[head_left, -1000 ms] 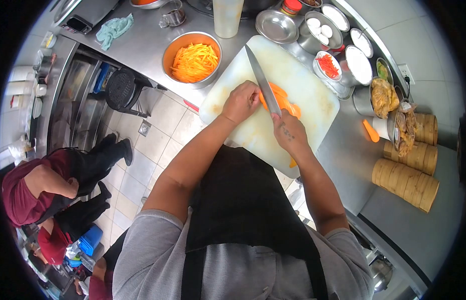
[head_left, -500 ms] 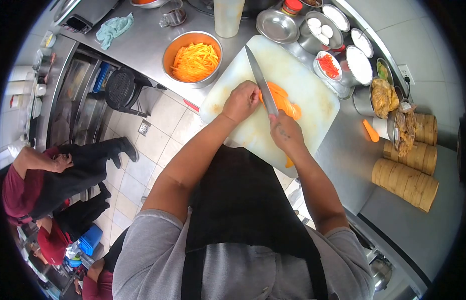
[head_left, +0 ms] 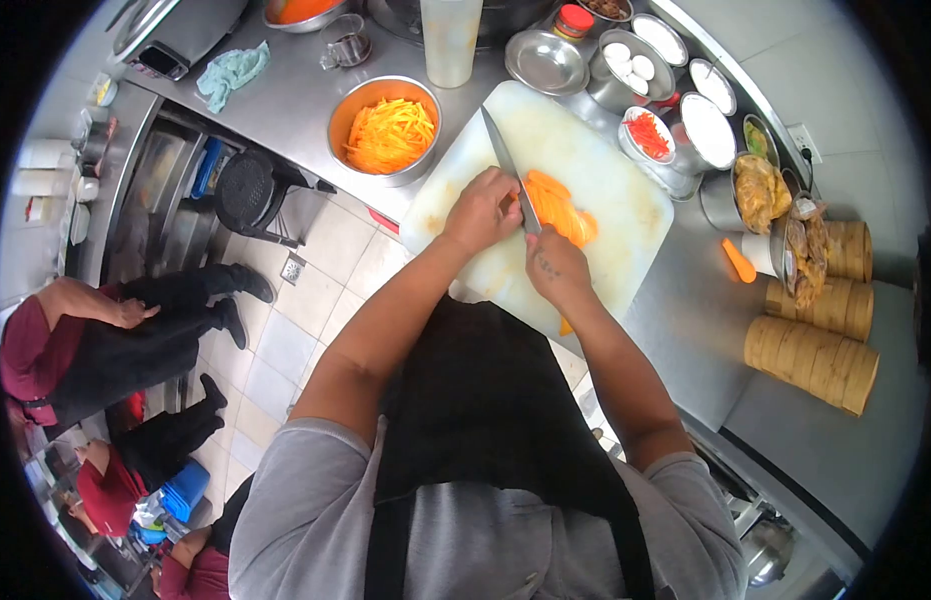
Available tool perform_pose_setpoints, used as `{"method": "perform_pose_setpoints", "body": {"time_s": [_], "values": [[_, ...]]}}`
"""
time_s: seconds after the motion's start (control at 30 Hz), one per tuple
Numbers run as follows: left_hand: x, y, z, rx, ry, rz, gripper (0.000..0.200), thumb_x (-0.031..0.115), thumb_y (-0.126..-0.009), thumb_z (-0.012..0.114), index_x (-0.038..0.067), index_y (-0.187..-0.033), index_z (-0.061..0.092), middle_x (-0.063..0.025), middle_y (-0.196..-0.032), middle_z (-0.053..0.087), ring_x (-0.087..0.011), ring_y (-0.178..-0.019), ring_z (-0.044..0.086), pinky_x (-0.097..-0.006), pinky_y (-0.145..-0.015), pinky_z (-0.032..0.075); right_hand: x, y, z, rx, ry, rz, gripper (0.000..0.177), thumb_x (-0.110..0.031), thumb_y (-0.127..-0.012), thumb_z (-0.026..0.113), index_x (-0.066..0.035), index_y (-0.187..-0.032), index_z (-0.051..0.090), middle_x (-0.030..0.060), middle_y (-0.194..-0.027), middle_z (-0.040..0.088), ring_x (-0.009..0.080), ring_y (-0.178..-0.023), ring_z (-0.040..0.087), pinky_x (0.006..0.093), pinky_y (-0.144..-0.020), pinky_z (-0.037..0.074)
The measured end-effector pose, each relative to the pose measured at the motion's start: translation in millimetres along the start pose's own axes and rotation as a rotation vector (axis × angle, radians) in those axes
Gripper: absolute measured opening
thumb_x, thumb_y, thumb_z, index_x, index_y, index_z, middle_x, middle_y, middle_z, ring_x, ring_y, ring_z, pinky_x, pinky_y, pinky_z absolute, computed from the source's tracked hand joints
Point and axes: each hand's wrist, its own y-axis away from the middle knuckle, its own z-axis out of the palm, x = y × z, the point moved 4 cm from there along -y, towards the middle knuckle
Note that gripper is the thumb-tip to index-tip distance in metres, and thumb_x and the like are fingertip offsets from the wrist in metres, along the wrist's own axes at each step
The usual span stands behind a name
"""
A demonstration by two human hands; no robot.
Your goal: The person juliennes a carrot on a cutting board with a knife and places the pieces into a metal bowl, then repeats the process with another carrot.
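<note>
My right hand (head_left: 557,268) is wrapped round the handle of a long kitchen knife (head_left: 504,150), whose blade points up and away over the white cutting board (head_left: 615,190). Left of the blade, my left hand (head_left: 482,210) is closed with its fingers curled. A bit of orange carrot shows at its fingertips, mostly hidden by the hand. Against the blade's right side lie overlapping carrot slices (head_left: 557,208). Another orange piece (head_left: 565,326) sits at the board's near edge, partly covered by my right forearm.
A steel bowl (head_left: 335,135) of carrot strips stands left of the board. Behind are a tall translucent container (head_left: 451,45), a steel dish (head_left: 547,62) and a pot with eggs (head_left: 630,68). A peeled carrot (head_left: 738,261) and bamboo steamers (head_left: 810,362) are right. Co-workers stand left.
The knife and my right hand have shifted slightly left, closer to my left hand. More of the carrot slices now show right of the blade. The whole view has shifted a little.
</note>
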Motion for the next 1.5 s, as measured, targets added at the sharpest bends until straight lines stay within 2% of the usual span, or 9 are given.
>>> {"method": "perform_pose_setpoints", "body": {"time_s": [0.5,0.63,0.8,0.87,0.97,1.07,1.2,1.3,1.5], "values": [[-0.2,-1.2,3.1,-0.002,-0.073,-0.011,0.020,0.005,-0.074,0.072,0.005,-0.089,0.059,-0.0108,-0.091,0.057,-0.0328,-0.090,0.060,-0.0428,-0.080,0.051,3.1,11.9,-12.9,0.029,-0.085,0.010,0.036,-0.031,-0.102,0.046,0.002,-0.106,0.059,0.0267,-0.093,0.070,0.0444,-0.089,0.068,0.0524,-0.083,0.052],[-3.4,0.4,4.1,-0.001,-0.125,0.018,0.022,0.002,-0.075,0.073,0.004,-0.093,0.061,-0.0110,-0.094,0.061,-0.0302,-0.086,0.065,-0.0376,-0.075,0.054,4.3,15.9,-33.9,0.025,-0.122,0.044,0.036,-0.032,-0.101,0.048,0.001,-0.109,0.059,0.0262,-0.092,0.070,0.0444,-0.088,0.068,0.0524,-0.082,0.052],[10.3,-2.0,-1.1,0.005,-0.160,0.075,0.038,0.008,-0.074,0.076,0.005,-0.109,0.061,-0.0136,-0.110,0.061,-0.0329,-0.103,0.062,-0.0401,-0.089,0.052,38.3,35.4,-75.3,0.244,-0.066,0.091,0.032,-0.036,-0.098,0.056,-0.004,-0.102,0.058,0.0228,-0.091,0.071,0.0421,-0.087,0.069,0.0521,-0.080,0.052],[18.2,-2.1,-0.8,-0.085,-0.216,0.108,0.058,0.016,-0.074,0.079,0.007,-0.127,0.057,-0.0153,-0.128,0.056,-0.0348,-0.121,0.054,-0.0434,-0.103,0.044,67.5,37.3,-77.6,0.348,-0.056,0.080,0.031,-0.035,-0.095,0.062,-0.005,-0.100,0.058,0.0198,-0.091,0.071,0.0406,-0.087,0.069,0.0507,-0.081,0.052],[20.6,-2.5,1.1,-0.203,-0.220,0.099,0.068,0.021,-0.075,0.079,0.009,-0.137,0.053,-0.0152,-0.141,0.051,-0.0344,-0.131,0.048,-0.0446,-0.110,0.038,113.4,28.4,-65.4,0.474,-0.037,0.076,0.032,-0.033,-0.090,0.071,-0.006,-0.100,0.058,0.0149,-0.092,0.071,0.0381,-0.089,0.068,0.0478,-0.082,0.052],[15.0,-4.3,4.3,-0.206,-0.232,0.095,0.069,0.019,-0.076,0.079,0.007,-0.139,0.052,-0.0156,-0.144,0.049,-0.0340,-0.133,0.047,-0.0429,-0.108,0.040,141.9,22.2,-54.1,0.531,-0.019,0.053,0.035,-0.032,-0.086,0.075,-0.006,-0.104,0.059,0.0131,-0.096,0.070,0.0364,-0.093,0.066,0.0462,-0.083,0.051],[10.1,-4.7,9.1,-0.206,-0.111,0.061,0.064,0.013,-0.078,0.077,0.006,-0.138,0.053,-0.0147,-0.144,0.048,-0.0325,-0.131,0.049,-0.0394,-0.107,0.043,107.0,31.9,-69.0,0.711,0.123,-0.035,0.035,-0.030,-0.085,0.076,-0.006,-0.107,0.063,0.0145,-0.101,0.067,0.0369,-0.098,0.064,0.0472,-0.083,0.050],[10.8,-5.3,21.2,-0.200,0.073,-0.016,0.056,0.006,-0.081,0.074,0.004,-0.134,0.055,-0.0139,-0.144,0.048,-0.0306,-0.128,0.052,-0.0364,-0.104,0.046,68.5,-1.3,-53.9,0.619,-0.203,-0.198,0.033,-0.029,-0.086,0.074,-0.004,-0.107,0.064,0.0155,-0.103,0.066,0.0372,-0.099,0.063,0.0479,-0.083,0.050],[6.7,-6.1,34.6,-0.051,0.142,-0.014,0.039,-0.003,-0.085,0.065,0.001,-0.124,0.059,-0.0152,-0.137,0.054,-0.0290,-0.124,0.055,-0.0373,-0.103,0.048,31.9,-71.3,-39.6,0.351,-0.078,0.043,0.039,-0.032,-0.087,0.071,-0.004,-0.114,0.064,0.0178,-0.112,0.066,0.0369,-0.104,0.065,0.0459,-0.089,0.052]]}}
